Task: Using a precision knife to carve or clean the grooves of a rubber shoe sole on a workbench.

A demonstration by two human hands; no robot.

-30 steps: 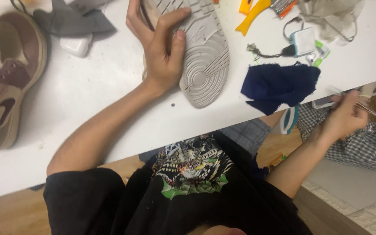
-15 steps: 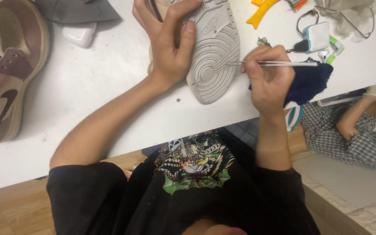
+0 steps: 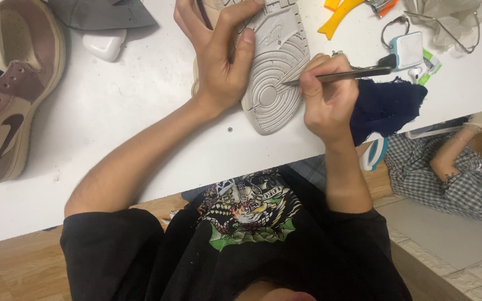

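A grey-soled sneaker lies sole-up on the white table, near its front edge. The left hand clamps it, fingers curled over the sole. The right hand pinches a thin metal pick, tip in the tread grooves. Just behind that hand sits a dark blue cloth, with a small white charger and an orange tool beyond. A brown sneaker and a white earbud case lie well to the left.
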